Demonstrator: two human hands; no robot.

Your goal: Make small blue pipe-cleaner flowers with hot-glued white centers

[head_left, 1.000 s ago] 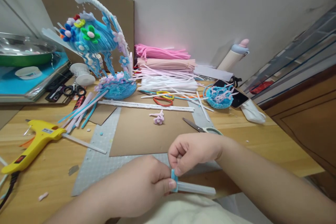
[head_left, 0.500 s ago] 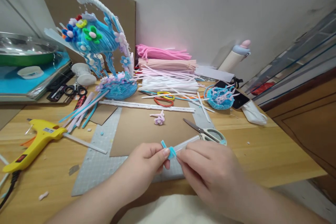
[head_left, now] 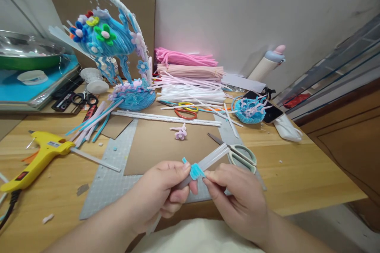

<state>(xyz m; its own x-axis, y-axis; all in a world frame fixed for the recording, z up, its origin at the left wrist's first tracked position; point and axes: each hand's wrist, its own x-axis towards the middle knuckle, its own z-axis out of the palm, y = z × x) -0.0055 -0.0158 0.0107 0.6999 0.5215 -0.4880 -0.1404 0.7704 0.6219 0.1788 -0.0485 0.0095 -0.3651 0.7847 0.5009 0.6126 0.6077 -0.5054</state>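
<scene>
My left hand (head_left: pixel 169 184) is closed around translucent glue sticks (head_left: pixel 212 156), which slant up to the right and poke out below the palm. A blue pipe cleaner (head_left: pixel 196 171) is coiled around the sticks, and its short end sticks up by my left thumb. Its other end is pinched between the thumb and fingers of my right hand (head_left: pixel 237 197), just right of the coil. Behind the sticks' tips lie scissors (head_left: pixel 242 156) with pale green handles. A small lilac pipe-cleaner flower (head_left: pixel 180 132) rests on the cardboard (head_left: pixel 154 152) beyond my hands.
At the left lies a yellow glue gun (head_left: pixel 44 154). A blue flower-covered pipe-cleaner lamp shape (head_left: pixel 113 41) stands at the back. Pink and white pipe-cleaner bundles (head_left: pixel 190 72) line the wall. A blue round piece (head_left: pixel 249 110) and a bottle (head_left: pixel 267 65) are at the right.
My right hand has moved from over the glue sticks down and to the right, uncovering them. The blue coil now looks wider, with its end drawn toward my right fingers.
</scene>
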